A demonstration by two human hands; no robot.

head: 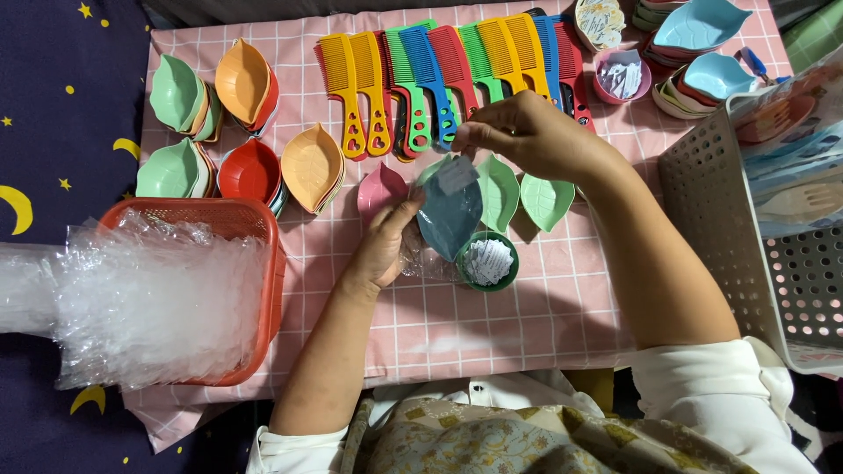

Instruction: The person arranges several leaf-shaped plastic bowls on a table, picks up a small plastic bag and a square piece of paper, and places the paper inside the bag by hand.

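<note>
My left hand (383,242) holds a dark teal leaf-shaped dish (450,216) partly inside a clear plastic bag (423,261). A small grey paper slip (457,174) lies on the dish's upper end. My right hand (527,133) hovers above the dish, fingers pinched together near the slip and a blue comb (430,75); whether it grips anything I cannot tell. A pink leaf dish (378,190) lies to the left, and two light green leaf dishes (523,197) to the right. A green round cup (488,262) full of paper slips stands below the dish.
A row of coloured combs (500,53) lies along the far side of the pink checked cloth (492,325). Stacks of leaf dishes (237,167) sit at left. A red basket (255,219) holds clear bags (149,298). A white perforated basket (746,228) stands at right; bowls (702,44) behind it.
</note>
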